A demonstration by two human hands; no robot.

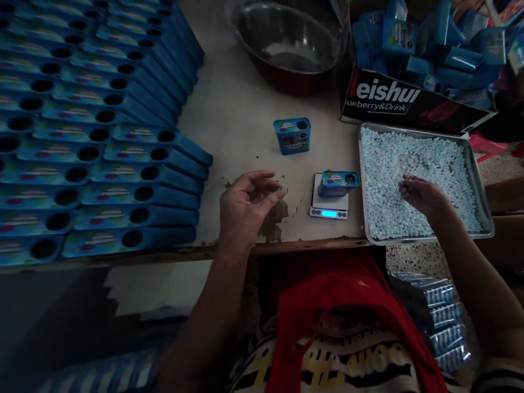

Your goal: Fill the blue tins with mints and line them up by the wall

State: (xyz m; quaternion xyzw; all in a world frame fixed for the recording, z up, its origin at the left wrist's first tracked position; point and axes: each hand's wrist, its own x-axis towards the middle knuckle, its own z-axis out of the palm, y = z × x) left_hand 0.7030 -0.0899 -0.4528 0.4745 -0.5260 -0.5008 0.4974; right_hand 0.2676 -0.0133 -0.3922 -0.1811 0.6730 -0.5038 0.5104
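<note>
My left hand (249,202) hovers over the table, left of a small digital scale (331,214); its fingers are loosely bent with nothing between them. On the scale's plate stands a blue candy box (338,184) with a dark round hole in its top. Another blue box (292,136) stands upright on the table behind my left hand. My right hand (423,195) is above a metal tray (491,226) full of small pale-blue candies (385,180). Its fingers are drawn together, and what they hold, if anything, is hidden.
Rows of blue boxes with round holes (102,180) fill the table's left side. A dark red basin (286,76) lined with clear plastic stands at the back. Behind the tray is a black carton (380,101) heaped with blue boxes. The table's worn edge (311,245) runs near my body.
</note>
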